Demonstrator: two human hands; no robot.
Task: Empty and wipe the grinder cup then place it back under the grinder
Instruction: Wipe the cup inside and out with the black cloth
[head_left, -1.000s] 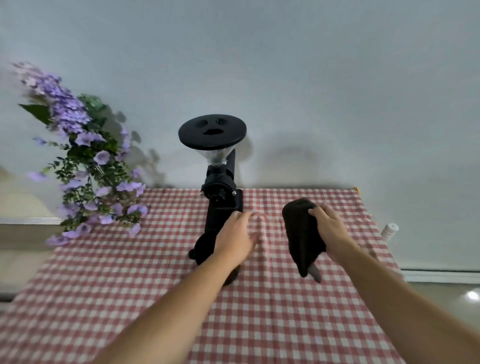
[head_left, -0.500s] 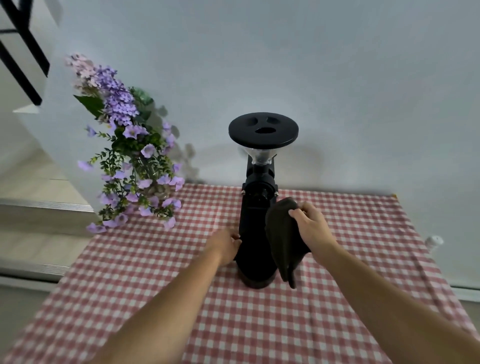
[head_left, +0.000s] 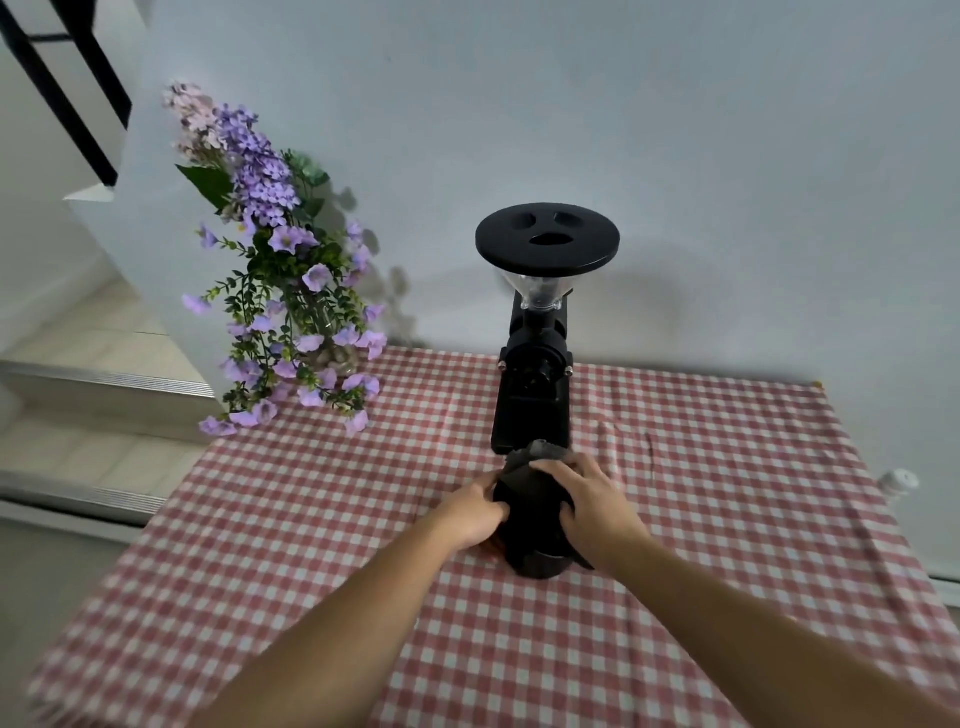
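The black grinder (head_left: 532, 410) stands upright on the checked tablecloth, its round hopper lid (head_left: 548, 239) on top. Low at its front, between my hands, is the black grinder cup (head_left: 530, 519), above the round base (head_left: 537, 564). My left hand (head_left: 470, 514) grips the cup's left side with its fingers. My right hand (head_left: 592, 499) lies over the cup's top and right side, holding a dark cloth (head_left: 540, 453) against it. The cloth's upper fold sticks out past my fingers. Most of the cup is hidden by the hands and cloth.
A vase of purple flowers (head_left: 283, 291) stands at the table's back left corner. The red-and-white tablecloth (head_left: 311, 519) covers the table, which is against a white wall. A small white bottle (head_left: 898, 480) sits beyond the right edge. Steps lie to the left.
My view has shifted, so the grinder now sits centred. My right hand has brought the cloth down onto the cup, and my left hand has closed on the cup's side.
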